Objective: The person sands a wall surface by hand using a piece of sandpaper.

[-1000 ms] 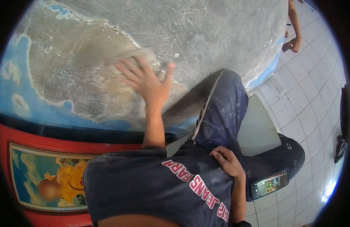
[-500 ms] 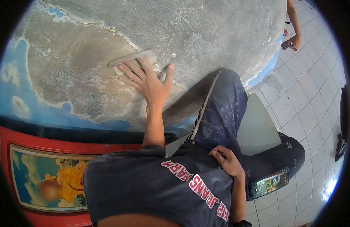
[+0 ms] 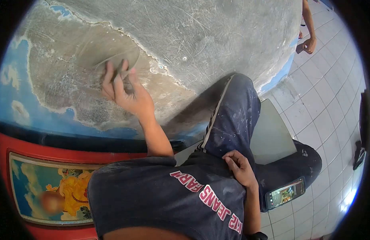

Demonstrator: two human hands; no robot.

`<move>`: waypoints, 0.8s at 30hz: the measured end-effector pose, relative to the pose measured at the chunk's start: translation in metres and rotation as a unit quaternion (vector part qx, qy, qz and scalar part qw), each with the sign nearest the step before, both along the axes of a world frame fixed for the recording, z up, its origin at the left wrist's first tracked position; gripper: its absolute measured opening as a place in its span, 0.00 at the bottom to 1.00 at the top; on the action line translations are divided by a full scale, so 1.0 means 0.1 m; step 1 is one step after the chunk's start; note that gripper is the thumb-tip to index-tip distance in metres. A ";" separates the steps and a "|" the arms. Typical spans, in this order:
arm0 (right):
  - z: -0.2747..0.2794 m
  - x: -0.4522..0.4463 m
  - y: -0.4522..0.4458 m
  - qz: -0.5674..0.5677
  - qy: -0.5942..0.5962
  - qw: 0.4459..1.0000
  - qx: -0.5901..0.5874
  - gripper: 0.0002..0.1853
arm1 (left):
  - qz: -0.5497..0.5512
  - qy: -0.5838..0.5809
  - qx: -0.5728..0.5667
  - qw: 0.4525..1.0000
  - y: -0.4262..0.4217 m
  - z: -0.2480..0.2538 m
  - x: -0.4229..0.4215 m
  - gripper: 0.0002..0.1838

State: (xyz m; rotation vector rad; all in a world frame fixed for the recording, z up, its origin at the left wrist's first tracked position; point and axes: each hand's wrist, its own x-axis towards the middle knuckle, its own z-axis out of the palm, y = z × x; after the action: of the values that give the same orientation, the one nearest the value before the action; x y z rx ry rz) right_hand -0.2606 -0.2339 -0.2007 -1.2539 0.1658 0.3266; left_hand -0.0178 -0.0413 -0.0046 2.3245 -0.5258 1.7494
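Observation:
My left hand (image 3: 129,94) is at the bare grey-brown patch of the wall (image 3: 93,96), thumb and fingers closed on a thin grey sheet (image 3: 131,54). The sheet looks bent and is smeared by motion, so its exact kind and whether it touches the wall are unclear. It lies beyond my fingertips, left of a cracked, pale plaster edge (image 3: 159,66). In my lap my right hand (image 3: 241,168) rests against the dark clothing, fingers loosely bent, nothing visible in it.
Blue paint (image 3: 33,96) borders the patch. A framed picture (image 3: 29,188) on red stands at lower left. A lit phone (image 3: 287,194) lies on my dusty trousers (image 3: 233,116). Another person's hand (image 3: 310,45) shows at upper right above tiled floor (image 3: 329,100).
My left hand has moved left and slightly down over the wall. Its fingers, earlier spread flat over the sheet, now pinch it. My right hand has barely moved.

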 end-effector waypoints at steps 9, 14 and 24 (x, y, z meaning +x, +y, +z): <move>0.63 0.81 0.32 -0.205 -0.303 0.928 0.074 0.32 | -0.486 0.338 -0.385 0.708 -0.59 -0.85 -0.75 0.16; 0.92 1.09 0.48 -0.332 -0.340 0.874 0.103 0.21 | -0.432 0.450 -0.452 0.637 -0.45 -1.12 -0.76 0.20; 1.00 1.68 0.86 -0.420 -0.422 0.795 -0.118 0.16 | -0.344 0.485 -0.102 0.797 -0.40 -1.79 -0.70 0.30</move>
State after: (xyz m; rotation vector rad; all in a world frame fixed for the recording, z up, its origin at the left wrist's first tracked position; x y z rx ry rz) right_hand -0.0923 -0.1477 -0.1005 -1.3343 -0.0242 -1.0588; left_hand -0.0874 -0.0817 -0.1832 2.0834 -0.7599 0.1891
